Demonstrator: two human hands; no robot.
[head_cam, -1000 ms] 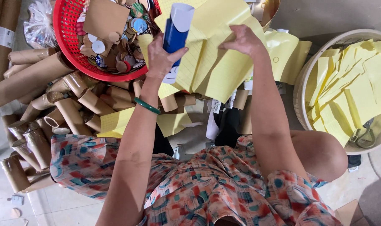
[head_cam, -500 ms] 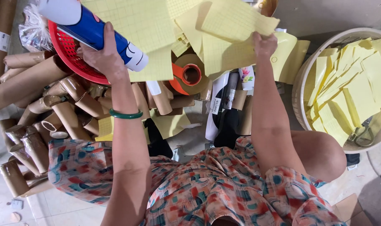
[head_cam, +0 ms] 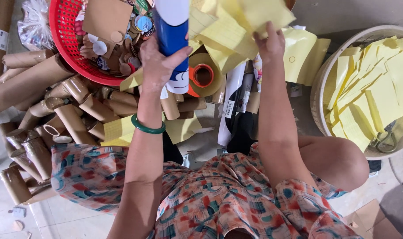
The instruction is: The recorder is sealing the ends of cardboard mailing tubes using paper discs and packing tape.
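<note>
Blue and white, glossy and cylindrical, the roll [head_cam: 172, 40] stands nearly upright in the left hand [head_cam: 159, 66], its top cut off by the picture's upper edge. The fingers [head_cam: 183, 52] of that hand are wrapped closely around the roll's lower part, thumb on one side and the rest curled round the other. A smooth green bangle [head_cam: 147, 127] circles the left wrist.

Thin, matte yellow sheets [head_cam: 241, 26], creased and overlapping, are pinched by the right hand [head_cam: 268, 44]; its fingers are closed on the sheets' lower edge, holding them up above the pile. Just below and between the two hands lies a fat roll of tan tape with an orange core [head_cam: 203, 74], seen end-on.

Plain brown cardboard tubes [head_cam: 73, 115], rough and dull, are heaped to the left on the floor, some showing open round ends. A red plastic basket [head_cam: 64, 40] with a lattice wall sits above them, filled with cardboard discs and scraps. To the right, a round pale tub [head_cam: 318, 88] holds more yellow sheets lying flat and crumpled. The person sits low, wearing a soft garment printed with orange, teal and cream shapes [head_cam: 228, 194], one bare knee beside the tub.
</note>
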